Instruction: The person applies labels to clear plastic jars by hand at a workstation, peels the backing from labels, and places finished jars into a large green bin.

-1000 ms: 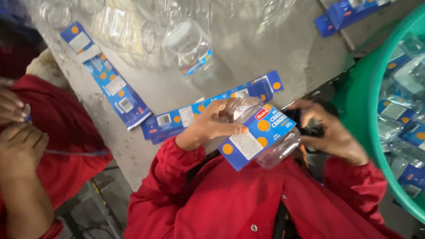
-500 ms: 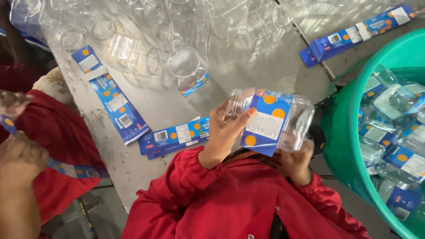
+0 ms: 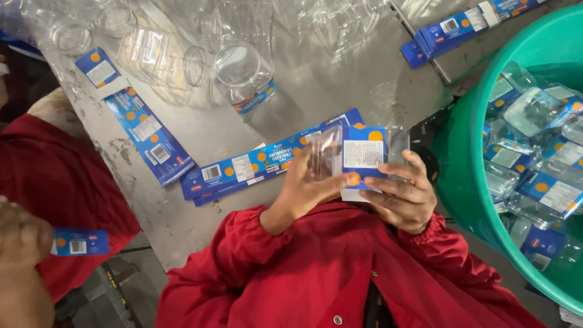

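A clear plastic jar [image 3: 358,155] with a blue label dotted in orange is held up in front of my chest, over the table's near edge. My left hand [image 3: 306,185] grips its left side with the fingers curled on the clear wall. My right hand [image 3: 404,194] supports it from the right and below, fingers spread across the label. A stack of flat blue labels [image 3: 255,167] lies on the metal table [image 3: 340,79] just beyond my hands.
A large green tub [image 3: 461,176] at the right holds several labelled jars. Unlabelled clear jars [image 3: 243,73] lie across the far table. More blue label stacks [image 3: 143,130] lie left and at the upper right [image 3: 455,24]. Another person's hand [image 3: 21,237] holds a label at the left.
The jar has turned in my hands so its white label panel faces me, and both hands have moved slightly left and closer together. The view has shifted down.
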